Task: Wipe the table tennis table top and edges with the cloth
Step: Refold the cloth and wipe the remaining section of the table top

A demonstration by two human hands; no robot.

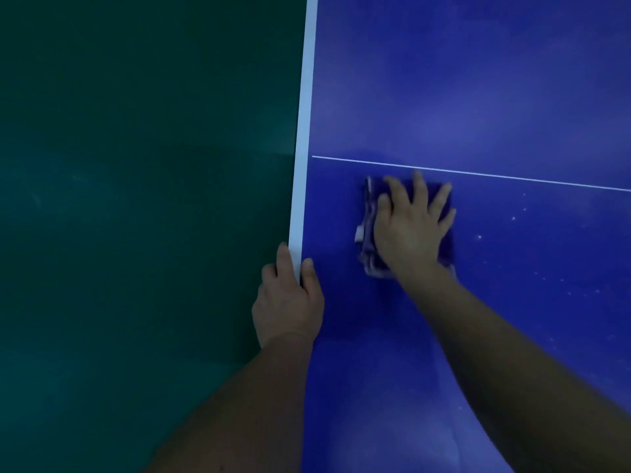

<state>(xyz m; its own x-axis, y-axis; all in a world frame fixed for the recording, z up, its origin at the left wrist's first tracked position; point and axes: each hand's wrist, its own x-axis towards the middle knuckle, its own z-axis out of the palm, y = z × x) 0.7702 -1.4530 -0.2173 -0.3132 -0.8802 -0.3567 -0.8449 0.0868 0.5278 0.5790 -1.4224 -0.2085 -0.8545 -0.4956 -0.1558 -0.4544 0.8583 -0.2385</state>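
A blue table tennis table [478, 97] fills the right half of the view, with a white stripe [305, 131] along its left edge and a thin white line [478, 173] crossing it. A folded purple cloth [367, 213] lies flat on the top just below that line. My right hand [409, 227] presses on the cloth with straight, spread fingers. My left hand [290, 298] grips the table's left edge, thumb on top and fingers wrapped over the side.
Dark green floor [136, 199] lies to the left of the table edge. Small white specks [512, 233] dot the blue surface to the right of the cloth.
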